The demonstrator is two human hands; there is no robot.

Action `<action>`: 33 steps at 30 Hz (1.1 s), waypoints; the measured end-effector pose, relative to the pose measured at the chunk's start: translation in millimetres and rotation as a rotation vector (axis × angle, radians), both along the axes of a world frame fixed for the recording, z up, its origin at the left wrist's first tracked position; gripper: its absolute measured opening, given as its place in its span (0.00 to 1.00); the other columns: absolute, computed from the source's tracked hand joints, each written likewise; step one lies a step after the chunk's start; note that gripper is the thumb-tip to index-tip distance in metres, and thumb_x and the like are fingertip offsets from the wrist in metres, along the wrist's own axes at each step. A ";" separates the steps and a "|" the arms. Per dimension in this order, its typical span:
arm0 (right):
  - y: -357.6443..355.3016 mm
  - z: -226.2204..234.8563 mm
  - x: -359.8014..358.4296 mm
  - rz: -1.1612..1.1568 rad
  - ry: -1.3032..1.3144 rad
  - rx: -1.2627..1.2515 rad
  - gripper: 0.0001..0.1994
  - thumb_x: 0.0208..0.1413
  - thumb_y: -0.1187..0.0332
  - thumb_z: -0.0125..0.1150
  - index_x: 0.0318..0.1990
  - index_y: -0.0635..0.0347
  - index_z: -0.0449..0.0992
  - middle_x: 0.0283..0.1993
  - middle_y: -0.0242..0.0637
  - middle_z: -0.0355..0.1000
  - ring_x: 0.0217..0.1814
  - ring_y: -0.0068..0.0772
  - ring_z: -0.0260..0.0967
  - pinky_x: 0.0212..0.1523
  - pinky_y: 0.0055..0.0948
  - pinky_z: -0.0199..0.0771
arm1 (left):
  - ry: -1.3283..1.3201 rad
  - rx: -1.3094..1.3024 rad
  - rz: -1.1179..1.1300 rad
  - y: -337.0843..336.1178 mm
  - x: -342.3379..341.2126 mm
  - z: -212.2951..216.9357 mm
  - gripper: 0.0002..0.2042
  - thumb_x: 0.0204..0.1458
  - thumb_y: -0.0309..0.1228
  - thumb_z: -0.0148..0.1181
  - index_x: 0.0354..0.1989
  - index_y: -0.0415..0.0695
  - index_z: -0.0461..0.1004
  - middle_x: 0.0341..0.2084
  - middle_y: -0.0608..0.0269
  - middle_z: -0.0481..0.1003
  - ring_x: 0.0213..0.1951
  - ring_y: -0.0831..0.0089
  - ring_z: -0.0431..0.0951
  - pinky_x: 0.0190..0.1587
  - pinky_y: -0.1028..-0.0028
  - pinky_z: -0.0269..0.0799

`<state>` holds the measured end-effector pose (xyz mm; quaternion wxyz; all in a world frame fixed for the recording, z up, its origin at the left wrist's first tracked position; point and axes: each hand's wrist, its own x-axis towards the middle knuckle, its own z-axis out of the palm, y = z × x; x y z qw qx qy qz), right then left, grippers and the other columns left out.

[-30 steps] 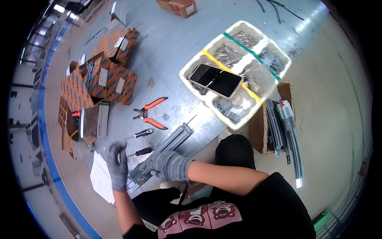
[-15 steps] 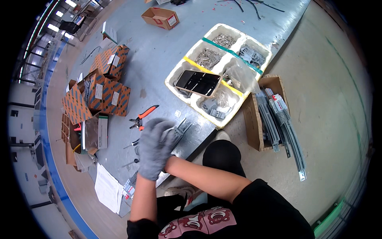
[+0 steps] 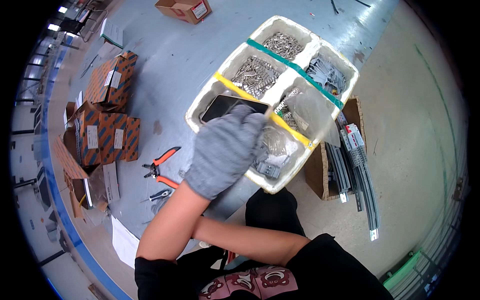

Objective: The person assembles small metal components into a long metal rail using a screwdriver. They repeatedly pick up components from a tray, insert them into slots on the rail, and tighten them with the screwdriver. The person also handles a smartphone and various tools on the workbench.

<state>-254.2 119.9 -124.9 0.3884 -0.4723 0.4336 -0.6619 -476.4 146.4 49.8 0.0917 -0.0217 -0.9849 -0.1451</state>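
Observation:
My left hand [image 3: 225,150], in a grey knit glove, reaches over the near left part of a white foam box [image 3: 320,45]. Its fingertips overlap the near edge of a smartphone [image 3: 220,106] that lies across the box's compartments. The fingers point away from me and are partly hidden, so their grip is unclear. My right forearm [image 3: 245,237] crosses beneath the left one, which hides the right hand. Left of the gloved hand, wire strippers [image 3: 159,169] with orange handles rest on the table, beside a small screwdriver [image 3: 160,195].
Small metal parts [image 3: 255,75] and grey plastic pieces [image 3: 270,167] fill compartments of the foam box. Right of the table, a cardboard box [image 3: 317,172] holds metal rails [image 3: 367,185]. Orange patterned cartons [image 3: 107,132] stand at left, papers [image 3: 124,242] nearer me.
My left hand has moved right and away from me, from the table's near edge to the phone. The view has shifted. Grey parts near the hands are now hidden.

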 end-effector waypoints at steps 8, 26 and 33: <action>-14.2 -13.8 20.9 -0.057 -0.128 -0.044 0.13 0.48 0.56 0.54 0.36 0.51 0.77 0.41 0.45 0.74 0.45 0.45 0.70 0.46 0.38 0.70 | 0.321 0.312 0.303 -55.1 28.2 7.4 0.14 0.42 0.25 0.70 0.37 0.43 0.72 0.29 0.65 0.70 0.26 0.79 0.71 0.27 0.79 0.69; 0.6 64.4 -57.1 0.007 0.390 0.214 0.10 0.55 0.61 0.49 0.33 0.54 0.75 0.38 0.45 0.73 0.42 0.44 0.71 0.43 0.39 0.69 | -0.081 0.150 0.037 -2.4 18.7 14.8 0.15 0.49 0.31 0.60 0.45 0.43 0.72 0.36 0.55 0.74 0.37 0.62 0.78 0.36 0.66 0.74; 7.4 118.9 -132.9 -0.213 0.664 0.505 0.10 0.57 0.64 0.49 0.35 0.58 0.76 0.39 0.45 0.74 0.42 0.44 0.72 0.45 0.40 0.70 | -0.005 -0.083 0.004 18.3 63.1 17.9 0.17 0.51 0.32 0.55 0.51 0.45 0.71 0.39 0.58 0.73 0.39 0.64 0.77 0.38 0.69 0.74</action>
